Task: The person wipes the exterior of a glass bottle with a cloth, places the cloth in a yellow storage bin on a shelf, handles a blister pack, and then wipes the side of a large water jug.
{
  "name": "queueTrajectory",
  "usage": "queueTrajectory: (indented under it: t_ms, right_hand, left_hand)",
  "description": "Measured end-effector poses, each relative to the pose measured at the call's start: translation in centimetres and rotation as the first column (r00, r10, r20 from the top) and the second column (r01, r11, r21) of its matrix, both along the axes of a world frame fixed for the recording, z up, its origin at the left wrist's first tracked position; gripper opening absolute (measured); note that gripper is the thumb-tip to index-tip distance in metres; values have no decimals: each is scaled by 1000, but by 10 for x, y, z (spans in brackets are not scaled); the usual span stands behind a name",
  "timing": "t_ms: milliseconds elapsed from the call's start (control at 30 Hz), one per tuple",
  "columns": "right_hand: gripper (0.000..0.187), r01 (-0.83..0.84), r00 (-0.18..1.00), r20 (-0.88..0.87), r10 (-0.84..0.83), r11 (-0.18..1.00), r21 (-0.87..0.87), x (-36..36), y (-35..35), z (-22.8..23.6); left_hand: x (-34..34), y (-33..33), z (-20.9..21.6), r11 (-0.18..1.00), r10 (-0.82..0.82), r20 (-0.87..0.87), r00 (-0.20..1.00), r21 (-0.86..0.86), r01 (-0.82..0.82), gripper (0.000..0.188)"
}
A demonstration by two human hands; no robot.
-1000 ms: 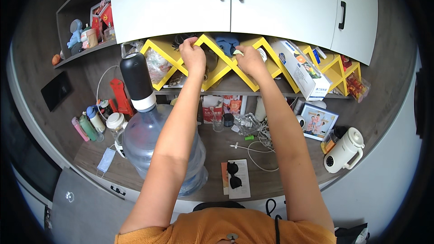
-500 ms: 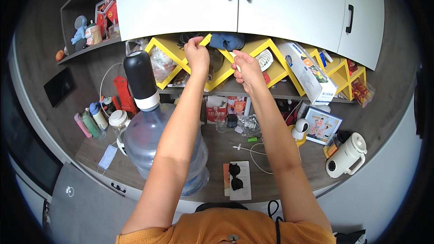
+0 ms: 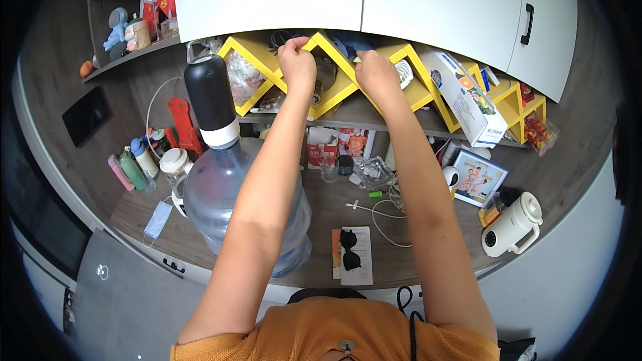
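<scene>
My left hand (image 3: 297, 65) is raised to the yellow zigzag shelf (image 3: 332, 99) under the white cabinets, its fingers closed at a slanting edge just left of a peak. My right hand (image 3: 378, 75) is at the neighbouring slope, back of the hand toward me, fingers curled. A small pale bit shows by its fingertips; what it is I cannot make out. Behind the peak, between my hands, lies a bundle of dark blue cloth (image 3: 349, 47), partly hidden by the shelf and the cabinet. A white slotted object (image 3: 404, 74) sits in the compartment beside my right hand.
Below my left forearm stands a large water bottle (image 3: 217, 184) with a black pump (image 3: 210, 93) on top. A long white box (image 3: 465, 98) leans on the shelf's right part. Sunglasses (image 3: 350, 249), a photo frame (image 3: 479, 180) and a cream kettle (image 3: 513, 224) are on the desk.
My right hand has moved up and in toward the blue cloth, its back now hiding the fingers. My left hand stays at the shelf edge. The view has shifted slightly.
</scene>
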State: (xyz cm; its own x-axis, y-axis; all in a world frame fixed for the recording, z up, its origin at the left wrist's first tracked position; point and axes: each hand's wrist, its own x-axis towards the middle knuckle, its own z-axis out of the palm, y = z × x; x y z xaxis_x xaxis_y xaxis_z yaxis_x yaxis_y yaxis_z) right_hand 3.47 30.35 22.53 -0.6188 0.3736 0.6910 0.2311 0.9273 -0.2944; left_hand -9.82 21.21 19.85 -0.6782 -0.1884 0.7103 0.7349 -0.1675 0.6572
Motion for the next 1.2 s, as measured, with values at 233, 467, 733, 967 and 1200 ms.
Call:
queueTrajectory:
  t_ms: [233,467,733,967,1200]
  right_hand:
    - [18,135,976,145,-165,971,195,28,-5,14]
    - [29,134,988,-101,-117,974,182,83,-15,0]
    - [36,99,992,-99,-80,973,210,52,-10,-6]
    - [20,175,983,-27,-180,894,413,-19,6,17]
    - [20,151,954,204,-218,942,299,-24,-3,40]
  left_hand:
    - [7,1,0,996,84,-49,995,0,-84,22]
    - [10,1,0,998,54,-33,998,-13,-54,22]
    - [13,-1,0,998,52,-15,999,-22,-52,23]
    - [16,-2,1,999,52,-35,998,-8,-52,24]
    - [19,-3,0,999,42,-32,999,-7,-42,24]
